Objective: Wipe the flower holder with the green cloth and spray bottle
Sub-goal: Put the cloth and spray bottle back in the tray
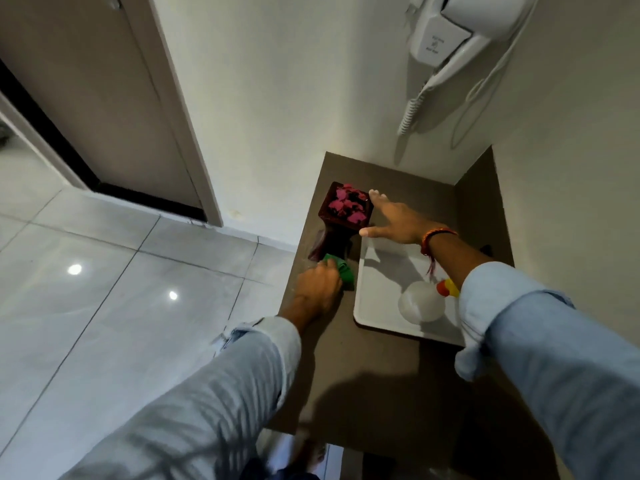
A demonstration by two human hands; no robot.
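A dark maroon flower holder (335, 233) with pink petals on top stands at the back left of a brown counter (367, 368). My left hand (320, 289) is shut on the green cloth (341, 270), which touches the holder's near lower side. My right hand (394, 221) reaches over a white tray, fingers spread against the holder's right top edge. The spray bottle (422, 301), translucent with a red and yellow head, stands on the tray, partly hidden by my right sleeve.
The white tray (377, 299) fills the counter's right half. A wall-mounted hair dryer (446, 32) with a coiled cord hangs above. A door and glossy tiled floor (114, 271) lie to the left, past the counter's edge.
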